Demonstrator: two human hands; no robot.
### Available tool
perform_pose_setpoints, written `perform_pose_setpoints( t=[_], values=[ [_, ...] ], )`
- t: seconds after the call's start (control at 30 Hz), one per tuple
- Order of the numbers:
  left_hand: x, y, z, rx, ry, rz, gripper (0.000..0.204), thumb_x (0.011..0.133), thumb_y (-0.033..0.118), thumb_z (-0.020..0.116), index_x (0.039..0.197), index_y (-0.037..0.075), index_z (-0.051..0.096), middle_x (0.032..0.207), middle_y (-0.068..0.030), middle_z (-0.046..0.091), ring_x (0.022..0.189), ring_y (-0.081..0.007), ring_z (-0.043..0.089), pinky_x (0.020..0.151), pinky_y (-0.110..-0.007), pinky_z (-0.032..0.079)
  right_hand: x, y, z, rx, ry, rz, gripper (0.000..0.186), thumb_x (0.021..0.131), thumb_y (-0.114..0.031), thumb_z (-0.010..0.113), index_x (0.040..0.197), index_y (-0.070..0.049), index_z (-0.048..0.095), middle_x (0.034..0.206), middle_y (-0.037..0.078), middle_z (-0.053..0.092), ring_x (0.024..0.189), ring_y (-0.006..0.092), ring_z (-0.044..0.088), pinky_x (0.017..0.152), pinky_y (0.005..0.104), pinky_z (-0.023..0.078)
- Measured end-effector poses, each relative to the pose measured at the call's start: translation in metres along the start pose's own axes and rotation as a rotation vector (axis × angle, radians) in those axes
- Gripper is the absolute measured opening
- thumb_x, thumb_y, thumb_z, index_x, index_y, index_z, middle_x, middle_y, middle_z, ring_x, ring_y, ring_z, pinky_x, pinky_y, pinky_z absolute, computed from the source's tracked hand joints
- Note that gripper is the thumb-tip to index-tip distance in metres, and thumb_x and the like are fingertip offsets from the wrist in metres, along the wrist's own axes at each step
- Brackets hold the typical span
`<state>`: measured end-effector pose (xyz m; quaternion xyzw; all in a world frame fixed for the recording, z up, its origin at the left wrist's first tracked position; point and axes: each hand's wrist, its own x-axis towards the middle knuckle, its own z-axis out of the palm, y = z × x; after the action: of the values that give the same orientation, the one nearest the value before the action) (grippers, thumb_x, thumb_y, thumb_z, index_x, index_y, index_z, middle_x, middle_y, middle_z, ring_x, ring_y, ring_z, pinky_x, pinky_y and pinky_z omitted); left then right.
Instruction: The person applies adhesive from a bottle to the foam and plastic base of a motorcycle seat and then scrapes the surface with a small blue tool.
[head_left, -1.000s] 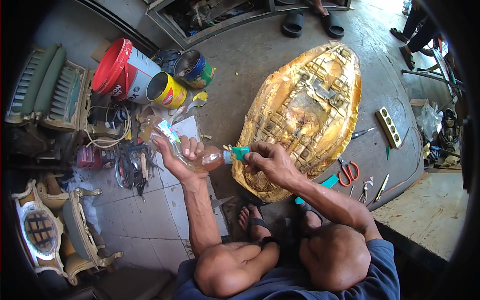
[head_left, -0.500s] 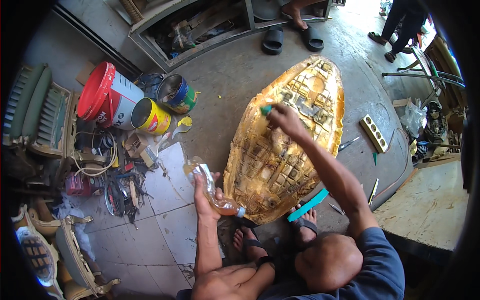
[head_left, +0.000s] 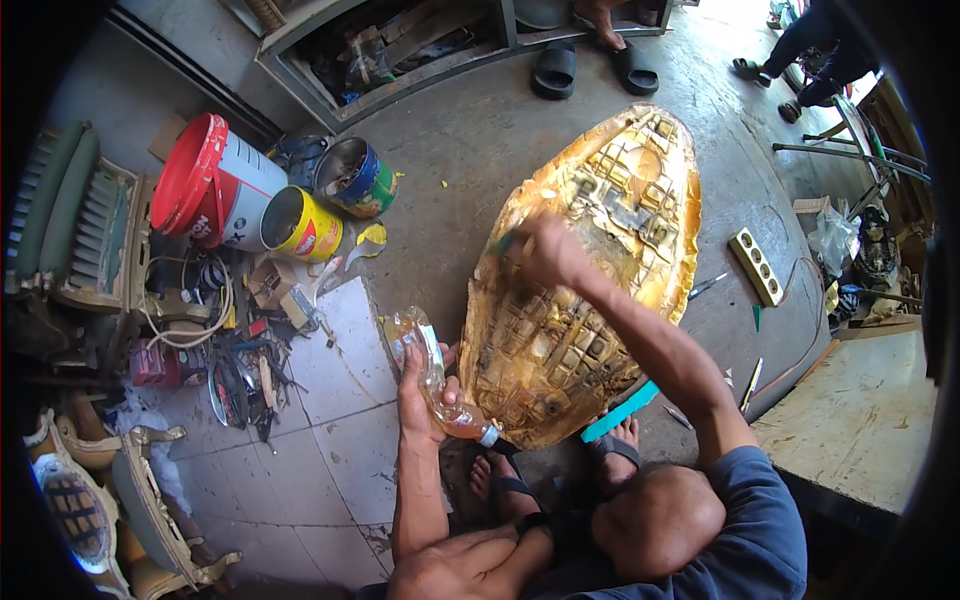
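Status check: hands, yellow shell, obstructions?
Left hand gripping tilted plastic bottle. Right hand pinching green piece over yellow shell. Right forearm hiding part of shell.

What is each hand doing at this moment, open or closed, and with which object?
Left hand: closed around a clear bottle of amber liquid.
Right hand: blurred, closed on a small green piece.

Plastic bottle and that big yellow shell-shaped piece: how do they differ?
Size: the plastic bottle is far smaller than the shell-shaped piece.
Look: the bottle is clear with amber liquid inside, while the shell-shaped piece is yellow-brown with raised, blocky patterning.
Pose: the left hand holds the bottle tilted, cap end toward the lower right; the shell-shaped piece lies spread out beyond the feet.
Shared: both show amber-yellow tones.
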<state>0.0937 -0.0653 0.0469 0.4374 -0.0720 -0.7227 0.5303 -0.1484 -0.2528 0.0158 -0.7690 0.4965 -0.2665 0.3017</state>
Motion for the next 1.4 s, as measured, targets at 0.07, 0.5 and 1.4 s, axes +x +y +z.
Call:
perform_pose_setpoints(
  t=[0.07, 0.5, 1.4],
  values=[
    [0.002, -0.012, 0.007, -0.001, -0.031, -0.021, 0.055, 0.097, 0.057, 0.049, 0.116, 0.006, 0.054, 0.12, -0.0173, 0.061, 0.048, -0.0144, 0.051, 0.046, -0.028, 0.045, 0.021, 0.06, -0.047, -0.449, 0.397, -0.096, 0.018, 0.09, -0.024, 0.064, 0.087, -0.011, 0.075, 0.073, 0.008, 0.07, 0.055, 0.0146, 0.058, 0.053, 0.0334, 0.05],
    [0.004, -0.006, 0.0, -0.07, -0.011, -0.01, 0.05, 0.096, 0.056, 0.053, 0.111, 0.008, 0.054, 0.114, -0.0151, 0.064, 0.048, -0.0129, 0.053, 0.042, -0.028, 0.045, 0.028, 0.066, -0.049, -0.44, 0.219, -0.006, 0.018, 0.088, -0.017, 0.058, 0.077, -0.013, 0.072, 0.07, 0.008, 0.064, 0.066, 0.023, 0.06, 0.065, 0.0354, 0.051],
    [-0.023, 0.025, 0.02, -0.296, 0.272, 0.544, 0.042, 0.093, 0.06, 0.056, 0.092, 0.018, 0.051, 0.055, 0.0025, 0.042, 0.048, -0.0083, 0.039, 0.045, -0.024, 0.031, -0.135, -0.125, 0.03, 0.648, -0.248, 0.554, 0.03, 0.091, -0.026, 0.061, 0.104, 0.0, 0.07, 0.079, 0.002, 0.064, 0.075, 0.0101, 0.055, 0.069, 0.0319, 0.046]
  ],
)
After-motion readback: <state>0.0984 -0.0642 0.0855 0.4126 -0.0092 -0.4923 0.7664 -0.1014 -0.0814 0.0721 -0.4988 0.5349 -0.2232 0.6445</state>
